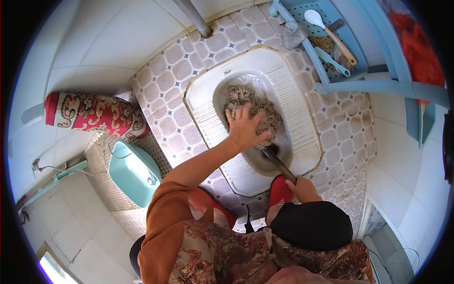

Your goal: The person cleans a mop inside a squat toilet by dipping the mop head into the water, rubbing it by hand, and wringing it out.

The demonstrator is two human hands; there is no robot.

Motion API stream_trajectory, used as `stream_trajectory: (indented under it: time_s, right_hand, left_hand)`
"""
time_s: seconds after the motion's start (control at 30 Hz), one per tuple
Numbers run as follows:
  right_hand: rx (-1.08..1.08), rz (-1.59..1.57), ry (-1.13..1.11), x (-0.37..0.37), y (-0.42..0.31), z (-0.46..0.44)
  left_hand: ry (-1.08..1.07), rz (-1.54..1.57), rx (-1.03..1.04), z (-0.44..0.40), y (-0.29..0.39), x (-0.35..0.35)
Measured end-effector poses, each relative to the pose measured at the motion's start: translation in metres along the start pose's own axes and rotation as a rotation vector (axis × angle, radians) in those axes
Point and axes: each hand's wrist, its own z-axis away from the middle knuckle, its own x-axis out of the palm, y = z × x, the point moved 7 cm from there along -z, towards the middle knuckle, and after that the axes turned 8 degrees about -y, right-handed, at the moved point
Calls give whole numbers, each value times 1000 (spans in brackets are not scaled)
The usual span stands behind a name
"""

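A wet, greyish string mop head [257,106] lies in the basin of a white squat toilet [203,106]. My left hand [246,125] rests on the mop strings from above, its fingers spread. The mop's dark handle [282,168] runs from the head down to the right, over the toilet's front edge. My right hand [305,189] is wrapped round that handle near my knees. Part of the drain hole shows beneath the handle.
At the left are a teal basin [135,173] and a rolled red patterned rug [94,113]. A blue rack [364,86] at the upper right holds a white spoon [313,18] and brushes. A pipe [193,16] meets the tiled floor [172,61] by the wall.
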Motion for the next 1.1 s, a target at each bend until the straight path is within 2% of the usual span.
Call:
stream_trajectory:
  time_s: [0.1,0.13,0.23,0.37,0.4,0.5,0.53,0.63,0.73,0.8,0.93,1.03,1.1]
  right_hand:
    - [82,-18,-22,-11,7,11]
    - [93,-23,-43,-13,6,13]
    - [104,-21,-89,-30,-1,9]
    - [76,-64,-143,-46,-30,1]
    - [66,-79,-160,-50,-37,-3]
    - [-52,-98,-178,-55,-56,-19]
    - [-58,-112,-183,-53,-59,-24]
    - [-74,-152,-172,-50,-60,-28]
    - [-95,-182,-145,-41,-55,-20]
    - [-142,-214,-142,-32,-44,-15]
    - [-180,-452,-393,-44,-42,28]
    - [-164,-558,-506,-58,-30,54]
    - [-188,-584,-523,-65,-21,65]
  left_hand:
    - [-21,74,-369,-30,-32,36]
    - [-101,-29,-440,-44,-33,44]
    - [-181,125,-515,-74,-47,53]
    - [-273,98,-491,-110,-70,56]
    - [-382,213,-513,-118,-78,55]
    - [-163,234,-484,-136,-93,52]
    - [-296,184,-408,-142,-96,52]
    - [-438,227,-434,-143,-96,49]
    - [-94,-35,-409,-134,-89,41]
    - [-160,66,-351,-125,-86,42]
    - [-362,386,-277,-107,-104,33]
    - [-376,737,-230,-86,-126,12]
    - [-363,1039,-390,-63,-138,4]
